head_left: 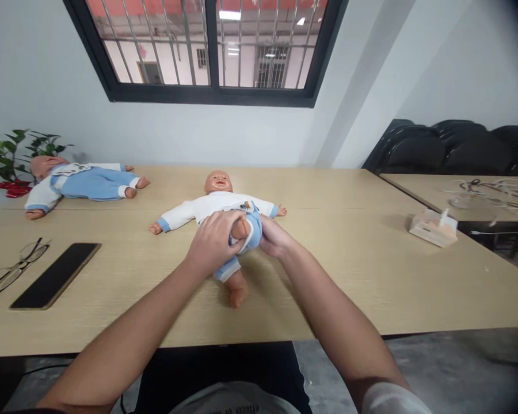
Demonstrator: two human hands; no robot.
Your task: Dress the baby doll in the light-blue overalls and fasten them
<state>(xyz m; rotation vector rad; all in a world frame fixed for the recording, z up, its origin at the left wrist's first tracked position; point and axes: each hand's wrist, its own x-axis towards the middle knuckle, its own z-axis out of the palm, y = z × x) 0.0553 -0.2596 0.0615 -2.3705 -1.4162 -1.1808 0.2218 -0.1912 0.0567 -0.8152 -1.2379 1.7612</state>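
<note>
Doll (220,201) lies face-up on tabletop (349,247) w/ 1 leg (252,220) up. L grip (213,237) pinches that leg by the foot (242,228); R grip (275,237) touches its blue pants (255,229), fingers hid, can't tell if pinching.

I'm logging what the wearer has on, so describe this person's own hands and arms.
The left hand and right hand are ungloved, with no watch or bracelet visible. Both forearms are bare. A light grey sleeve shows on the right arm; the left sleeve cannot be made out clearly.
</note>
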